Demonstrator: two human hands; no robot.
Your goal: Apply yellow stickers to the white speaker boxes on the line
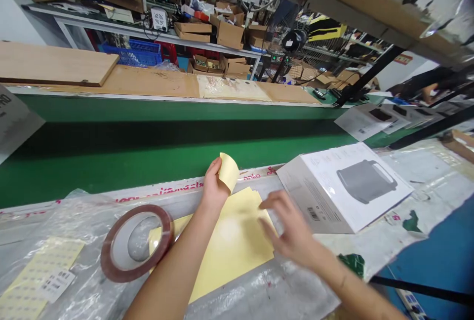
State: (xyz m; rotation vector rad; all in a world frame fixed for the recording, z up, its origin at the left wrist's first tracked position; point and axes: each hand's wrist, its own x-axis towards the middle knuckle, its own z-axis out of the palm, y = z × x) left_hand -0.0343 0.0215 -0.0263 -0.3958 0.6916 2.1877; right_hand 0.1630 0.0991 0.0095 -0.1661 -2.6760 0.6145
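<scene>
My left hand [212,187] is closed on a small curled yellow backing paper [228,171], held just above a stack of yellow sheets [233,241] on the plastic-covered bench. My right hand [289,228] hovers open over the right edge of that stack, fingers spread and slightly blurred, holding nothing I can see. A brown tape roll [138,242] lies flat to the left of my left forearm. A white product box [344,186] printed with a grey appliance sits to the right of my right hand.
A green conveyor belt [148,147] runs behind the bench. A label sheet [40,270] lies under plastic at the near left. More white boxes [374,120] sit on the belt at the far right. Shelves with cardboard boxes [225,28] stand beyond.
</scene>
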